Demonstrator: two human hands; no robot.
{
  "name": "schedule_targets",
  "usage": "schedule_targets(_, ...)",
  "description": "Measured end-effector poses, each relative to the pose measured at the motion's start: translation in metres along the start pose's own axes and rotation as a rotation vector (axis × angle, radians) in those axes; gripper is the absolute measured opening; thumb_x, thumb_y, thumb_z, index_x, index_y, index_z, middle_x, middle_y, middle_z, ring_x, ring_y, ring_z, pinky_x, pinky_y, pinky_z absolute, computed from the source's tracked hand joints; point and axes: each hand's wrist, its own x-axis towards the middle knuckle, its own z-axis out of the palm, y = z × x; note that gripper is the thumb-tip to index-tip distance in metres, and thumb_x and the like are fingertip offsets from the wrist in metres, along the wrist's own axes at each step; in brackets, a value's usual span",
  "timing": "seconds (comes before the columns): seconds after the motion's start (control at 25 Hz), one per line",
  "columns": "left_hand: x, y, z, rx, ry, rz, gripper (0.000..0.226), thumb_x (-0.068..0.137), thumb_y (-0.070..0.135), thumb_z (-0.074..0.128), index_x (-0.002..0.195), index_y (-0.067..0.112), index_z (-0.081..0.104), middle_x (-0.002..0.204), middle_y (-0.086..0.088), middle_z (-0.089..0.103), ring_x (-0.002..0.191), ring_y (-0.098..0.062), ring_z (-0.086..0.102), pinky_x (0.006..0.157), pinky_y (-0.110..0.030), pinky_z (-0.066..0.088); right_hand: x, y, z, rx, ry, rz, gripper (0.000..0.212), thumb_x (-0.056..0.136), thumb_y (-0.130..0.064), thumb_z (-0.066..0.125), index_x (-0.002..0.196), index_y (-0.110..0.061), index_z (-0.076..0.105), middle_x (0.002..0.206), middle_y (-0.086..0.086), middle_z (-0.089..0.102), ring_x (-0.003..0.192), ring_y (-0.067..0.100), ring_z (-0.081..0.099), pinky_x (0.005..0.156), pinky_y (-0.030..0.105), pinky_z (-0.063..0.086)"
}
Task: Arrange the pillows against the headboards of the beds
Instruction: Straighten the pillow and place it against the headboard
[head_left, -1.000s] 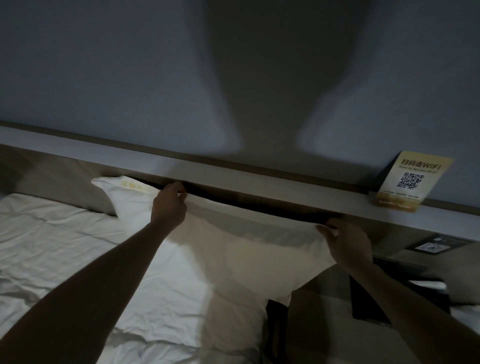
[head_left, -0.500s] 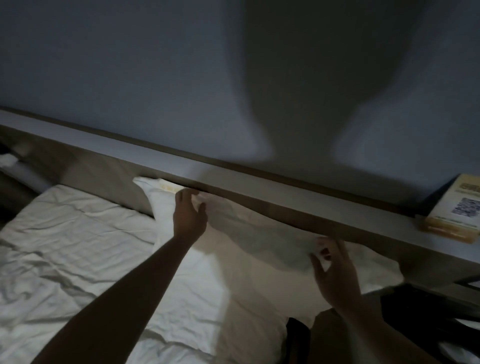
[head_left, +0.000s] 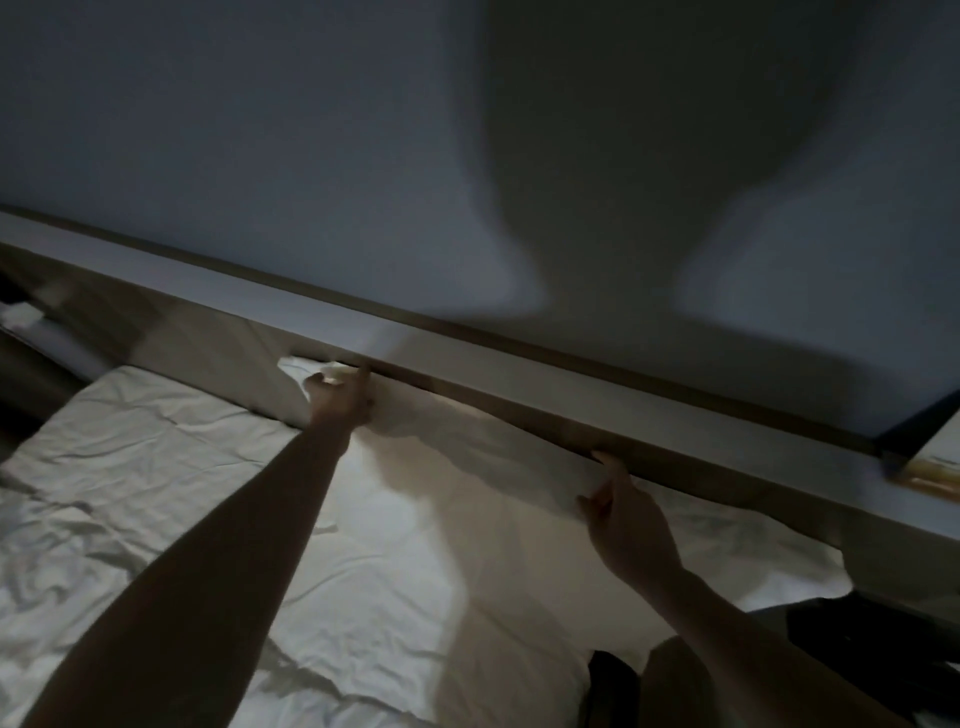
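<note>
A white pillow (head_left: 467, 499) leans upright against the wooden headboard (head_left: 675, 452) at the head of the bed. My left hand (head_left: 337, 397) grips the pillow's top edge near its upper left corner, right under the headboard ledge. With fingers stretched out, my right hand (head_left: 623, 514) rests on the pillow's front face, its index fingertip touching the top edge where it meets the headboard. The pillow's right corner reaches the bed's right side. The room is dim and the picture is blurred.
A crumpled white sheet (head_left: 130, 457) covers the mattress to the left. A pale ledge (head_left: 519, 374) runs along the headboard top below the grey wall. A yellow sign (head_left: 930, 473) stands on it at far right. Dark objects (head_left: 883, 644) lie beside the bed at lower right.
My right hand let go of the pillow's right corner, moved left and opened flat against it. My left hand slid toward the left corner. The view swung left.
</note>
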Motion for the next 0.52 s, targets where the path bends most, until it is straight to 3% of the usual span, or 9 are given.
schedule_targets(0.08, 0.02, 0.008, -0.006, -0.038, -0.018, -0.028, 0.036, 0.092, 0.02, 0.072, 0.121, 0.011, 0.052, 0.096, -0.017, 0.062, 0.068, -0.025, 0.064, 0.054, -0.038, 0.058, -0.004, 0.004, -0.001, 0.023, 0.01, -0.005, 0.068, 0.097, -0.027, 0.07, 0.156, -0.021, 0.037, 0.082, -0.015, 0.063, 0.077, 0.008, 0.067, 0.07, 0.031, 0.06)
schedule_targets(0.16, 0.035, 0.007, -0.009, 0.008, -0.053, -0.009, 0.05, 0.087, 0.016, 0.073, 0.133, 0.003, 0.056, 0.1, -0.018, 0.064, 0.066, -0.022, 0.065, 0.048, -0.031, 0.058, -0.009, 0.008, -0.004, 0.037, 0.013, 0.001, 0.07, 0.097, -0.024, 0.07, 0.157, -0.021, 0.036, 0.097, -0.011, 0.067, 0.091, 0.011, 0.068, 0.078, 0.026, 0.056)
schedule_targets(0.24, 0.032, 0.005, -0.009, -0.007, -0.041, 0.058, 0.065, 0.078, 0.01, 0.072, 0.139, 0.002, 0.05, 0.102, -0.017, 0.063, 0.073, -0.022, 0.064, 0.055, -0.033, 0.056, -0.013, 0.014, -0.005, 0.034, 0.021, 0.017, 0.071, 0.095, -0.022, 0.071, 0.157, -0.02, 0.036, 0.115, -0.005, 0.068, 0.109, 0.015, 0.066, 0.09, 0.028, 0.055)
schedule_targets(0.32, 0.03, -0.007, -0.007, -0.014, -0.029, 0.099, 0.058, 0.073, 0.006, 0.071, 0.128, 0.011, 0.052, 0.104, -0.018, 0.064, 0.086, -0.031, 0.065, 0.063, -0.038, 0.056, -0.021, 0.018, -0.006, 0.042, 0.054, 0.051, 0.07, 0.094, -0.022, 0.072, 0.156, -0.023, 0.038, 0.127, -0.006, 0.065, 0.118, 0.013, 0.061, 0.098, 0.032, 0.054)
schedule_targets(0.36, 0.032, -0.014, -0.006, 0.063, -0.013, 0.161, 0.047, 0.077, 0.005, 0.07, 0.119, 0.017, 0.053, 0.106, -0.019, 0.066, 0.093, -0.035, 0.066, 0.069, -0.043, 0.057, -0.028, 0.021, -0.006, 0.05, 0.084, 0.063, 0.068, 0.094, -0.021, 0.072, 0.154, -0.023, 0.041, 0.129, -0.007, 0.063, 0.118, 0.012, 0.06, 0.098, 0.033, 0.054)
schedule_targets(0.44, 0.034, -0.02, -0.008, 0.436, 0.03, 0.367, 0.02, 0.087, 0.011, 0.063, 0.104, 0.02, 0.056, 0.103, -0.018, 0.07, 0.099, -0.041, 0.067, 0.084, -0.048, 0.056, -0.05, 0.028, -0.01, 0.056, 0.179, 0.104, 0.059, 0.093, -0.019, 0.073, 0.147, -0.022, 0.048, 0.127, -0.006, 0.061, 0.111, 0.011, 0.06, 0.092, 0.033, 0.054)
schedule_targets(0.52, 0.036, -0.018, -0.015, 0.811, 0.001, 0.569, 0.01, 0.094, 0.015, 0.057, 0.103, 0.013, 0.061, 0.099, -0.02, 0.071, 0.097, -0.043, 0.066, 0.084, -0.045, 0.051, -0.073, 0.041, -0.02, 0.094, 0.314, 0.216, 0.053, 0.091, -0.016, 0.076, 0.137, -0.024, 0.051, 0.126, -0.003, 0.059, 0.102, 0.016, 0.062, 0.08, 0.033, 0.054)
